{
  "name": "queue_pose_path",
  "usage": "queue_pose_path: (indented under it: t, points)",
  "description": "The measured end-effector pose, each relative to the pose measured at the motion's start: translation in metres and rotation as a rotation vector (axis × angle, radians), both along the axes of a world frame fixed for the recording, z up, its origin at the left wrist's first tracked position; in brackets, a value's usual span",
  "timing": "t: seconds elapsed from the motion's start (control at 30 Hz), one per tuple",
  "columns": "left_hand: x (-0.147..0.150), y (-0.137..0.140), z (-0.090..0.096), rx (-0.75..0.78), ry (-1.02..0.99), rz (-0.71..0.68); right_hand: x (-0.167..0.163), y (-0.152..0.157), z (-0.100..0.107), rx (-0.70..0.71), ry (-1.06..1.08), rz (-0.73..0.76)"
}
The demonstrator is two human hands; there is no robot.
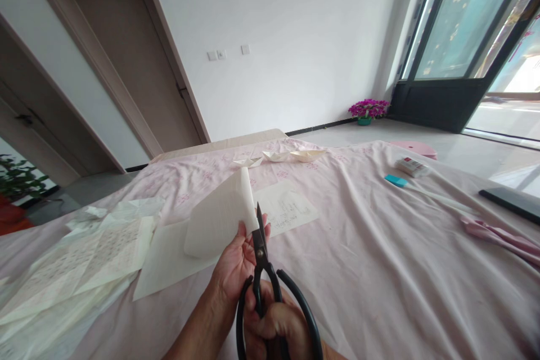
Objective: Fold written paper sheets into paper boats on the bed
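Head view: the left hand (236, 261) pinches a pale sheet of paper (221, 214) near its folded right edge, thumb in front and fingers behind, lifted over the pink cloth (367, 247), probably to steady that edge beside the blades. The right hand (282, 323) grips the scissors (260, 253) by their black handles, tips pointing away along the edge (whether they bite into it, I cannot tell). The sheet looks plain, off-white and thin, curving softly at the fold. Beyond it, three paper boats (307, 156) stand in a row.
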State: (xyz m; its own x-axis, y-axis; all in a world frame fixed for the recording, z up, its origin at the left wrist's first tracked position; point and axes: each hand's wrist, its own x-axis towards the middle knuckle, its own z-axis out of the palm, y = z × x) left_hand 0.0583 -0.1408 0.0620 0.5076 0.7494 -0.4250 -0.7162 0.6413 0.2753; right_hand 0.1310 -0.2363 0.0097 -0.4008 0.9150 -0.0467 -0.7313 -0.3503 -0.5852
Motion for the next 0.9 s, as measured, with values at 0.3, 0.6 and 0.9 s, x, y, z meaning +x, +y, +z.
queue_pose_path:
  t: [0.3, 0.6, 0.9]
  points:
    - [-0.005, 0.005, -0.011, 0.001, 0.067, -0.033, 0.011, 0.007, 0.023, -0.035, 0.06, 0.074]
    - [-0.024, 0.008, 0.002, 0.318, 0.351, 0.172, 0.002, 0.01, 0.031, -0.043, 0.093, 0.041]
    - [-0.06, 0.005, -0.055, -0.001, 0.652, 0.095, -0.023, 0.02, -0.008, -0.336, 0.114, 0.204]
